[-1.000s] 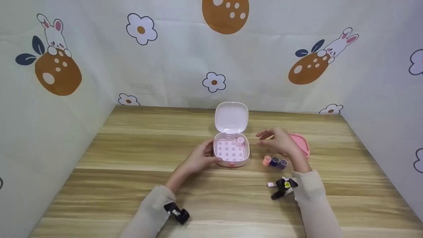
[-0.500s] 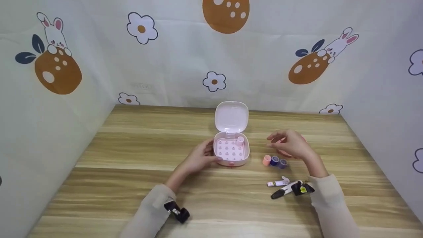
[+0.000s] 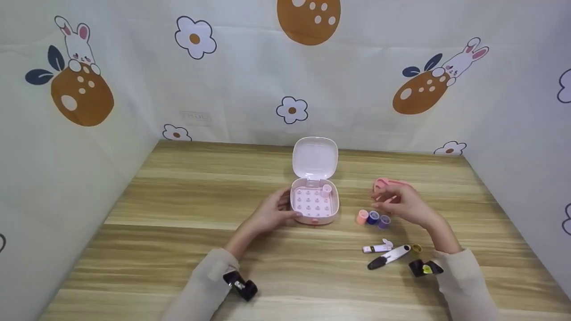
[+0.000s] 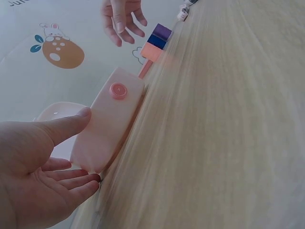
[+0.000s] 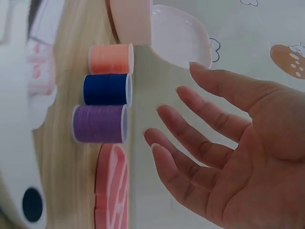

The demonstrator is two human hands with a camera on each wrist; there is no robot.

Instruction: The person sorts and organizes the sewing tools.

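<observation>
A small pink box (image 3: pixel 315 220) stands with its pale lid (image 3: pixel 315 158) raised. A light pink thread spool (image 3: pixel 327 191) is upright in the box's back right corner. My left hand (image 3: pixel 270 211) grips the box's left side, its thumb on the front corner and fingers along the side, as the left wrist view shows. To the right, my right hand (image 3: pixel 408 205) hovers with loosely bent fingers and holds nothing. It is over a pink divided tray (image 5: pixel 112 186), partly hiding it. Beside it stand orange (image 5: pixel 110 58), blue (image 5: pixel 107 89) and purple (image 5: pixel 100 124) thread spools.
In front of the spools lie a small pink-and-white tool (image 3: pixel 376 248), a white tool with a black end (image 3: pixel 388 257) and a small gold-coloured ring (image 3: pixel 416 248). Patterned cloth walls (image 3: pixel 241 80) close off the table's back and sides.
My right hand has drawn away from the box, moving right and toward me over the pink tray. The left hand stays on the box. More of the small tools now shows.
</observation>
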